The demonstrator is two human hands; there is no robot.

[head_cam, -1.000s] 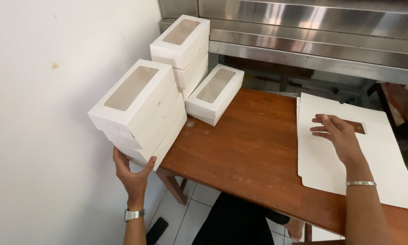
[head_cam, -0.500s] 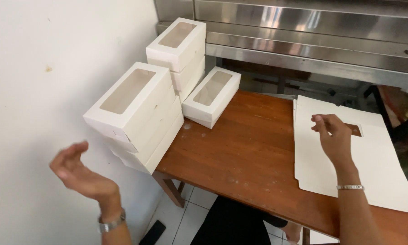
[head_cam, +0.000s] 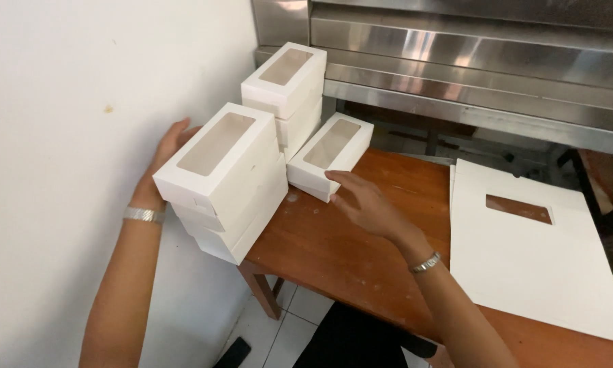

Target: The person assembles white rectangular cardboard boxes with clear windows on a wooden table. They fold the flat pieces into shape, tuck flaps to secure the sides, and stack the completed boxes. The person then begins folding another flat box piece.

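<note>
Head view, looking down at a brown wooden bench set against a white wall. Near stack of white rectangular cardboard boxes with clear window lids stands at the bench's left corner, overhanging the edge, about three boxes high, slightly skewed. Left hand is open, fingers spread, palm laid flat against the stack's far left side, between boxes and wall; not closed around anything. Right hand is open, fingers extended, hovering low over the bench, fingertips just beside or touching the single white windowed box lying on the bench; contact cannot be confirmed. The hands are well apart, the near stack between them. Behind, a second stack of like white windowed boxes rises near the wall corner. To the right, flat white cardboard sheets with a rectangular cut-out window lie on the bench. Stainless steel ledge runs behind. Metal bracelets on both wrists.
</note>
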